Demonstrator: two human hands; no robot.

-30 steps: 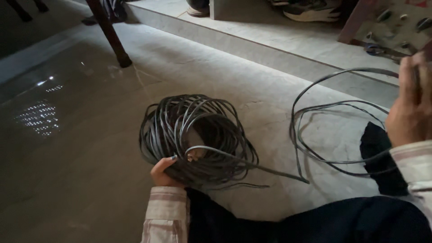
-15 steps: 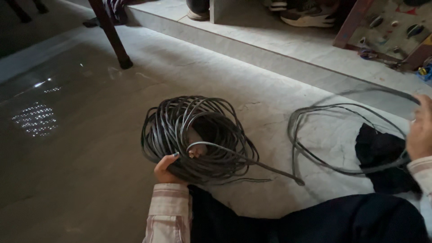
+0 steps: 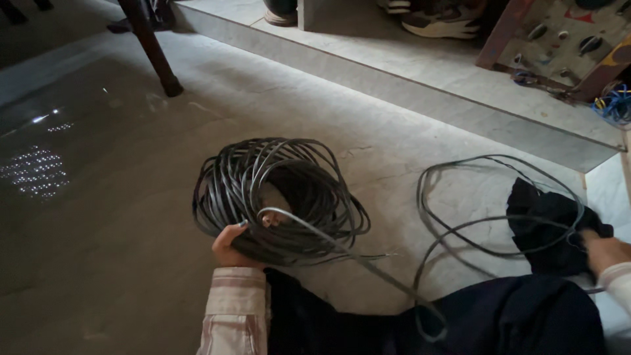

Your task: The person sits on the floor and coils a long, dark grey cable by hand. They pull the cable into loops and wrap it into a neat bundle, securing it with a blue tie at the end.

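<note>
A big coil of dark grey cable (image 3: 276,197) lies on the stone floor. My left hand (image 3: 230,246) grips the near edge of the coil. From the coil one strand runs right into loose cable loops (image 3: 460,217) spread on the floor. My right hand (image 3: 603,253) is low at the right edge, closed on the strand of the loose loops beside a black cloth (image 3: 555,227). My dark trouser leg (image 3: 447,322) lies across the bottom of the view, under part of the strand.
A dark wooden leg (image 3: 152,49) stands on the floor at upper left. A raised stone step (image 3: 407,85) crosses the back, with shoes (image 3: 437,20), a board with knobs (image 3: 559,39) and blue wire (image 3: 614,105) on it.
My right hand came down from chest height at the right edge to the floor by the black cloth, laying the raised cable loop flat. My left hand stayed on the coil.
</note>
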